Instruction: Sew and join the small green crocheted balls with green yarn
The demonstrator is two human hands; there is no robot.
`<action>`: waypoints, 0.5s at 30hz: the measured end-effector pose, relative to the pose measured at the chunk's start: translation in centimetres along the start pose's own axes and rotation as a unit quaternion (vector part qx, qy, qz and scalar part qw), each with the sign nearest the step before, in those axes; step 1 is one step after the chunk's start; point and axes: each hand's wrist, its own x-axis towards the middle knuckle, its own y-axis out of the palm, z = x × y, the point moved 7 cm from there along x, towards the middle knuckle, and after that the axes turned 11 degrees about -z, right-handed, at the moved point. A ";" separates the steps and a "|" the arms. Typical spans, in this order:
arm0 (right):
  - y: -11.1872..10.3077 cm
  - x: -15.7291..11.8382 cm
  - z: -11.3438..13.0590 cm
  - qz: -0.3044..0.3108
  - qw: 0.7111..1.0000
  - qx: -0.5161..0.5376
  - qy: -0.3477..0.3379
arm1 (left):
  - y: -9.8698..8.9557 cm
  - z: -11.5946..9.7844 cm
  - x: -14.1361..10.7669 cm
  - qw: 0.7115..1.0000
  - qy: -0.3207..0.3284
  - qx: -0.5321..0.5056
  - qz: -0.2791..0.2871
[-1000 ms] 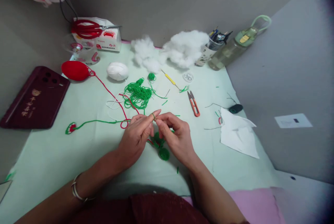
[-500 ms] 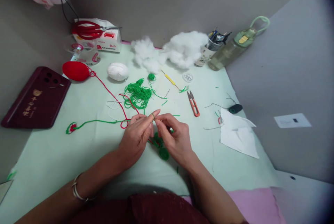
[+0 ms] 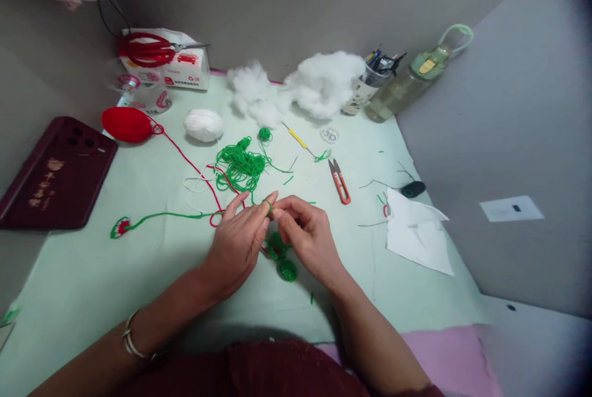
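Observation:
Green yarn (image 3: 269, 207) loops round the index finger of my left hand (image 3: 237, 243), whose thumb and fingers close on it. Fingertips of my right hand (image 3: 309, 238) pinch at the same loop, touching my left fingers. Under the hands lie green crocheted pieces (image 3: 287, 270), partly covered. A loose tangle of green yarn (image 3: 240, 166) is just beyond my left hand. From my left hand a green strand runs left to a small red, white and green piece (image 3: 121, 228). Red yarn from a red ball (image 3: 127, 124) passes near my left fingers.
White ball (image 3: 203, 124), stuffing (image 3: 319, 84), yellow-handled hook (image 3: 297, 138) and orange snips (image 3: 340, 182) lie beyond the hands. At left are a maroon phone-shaped case (image 3: 58, 175) and red scissors (image 3: 150, 50); at right, white paper (image 3: 416, 233), black thread spool (image 3: 413, 189) and a bottle (image 3: 407, 85).
A green loop now shows more plainly round my left index finger, and another left finger has lifted outward. The whole view has shifted slightly, moving the table items a little left.

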 end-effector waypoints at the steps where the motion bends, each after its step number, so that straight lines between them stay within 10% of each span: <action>1: 0.0 0.1 -0.1 -0.003 1.000 0.006 0.005 | 0.1 0.0 0.0 1.000 0.004 0.004 0.004; 15: 0.3 0.7 -1.7 0.031 0.991 0.088 0.093 | 0.1 0.3 -0.1 0.998 0.015 0.063 -0.004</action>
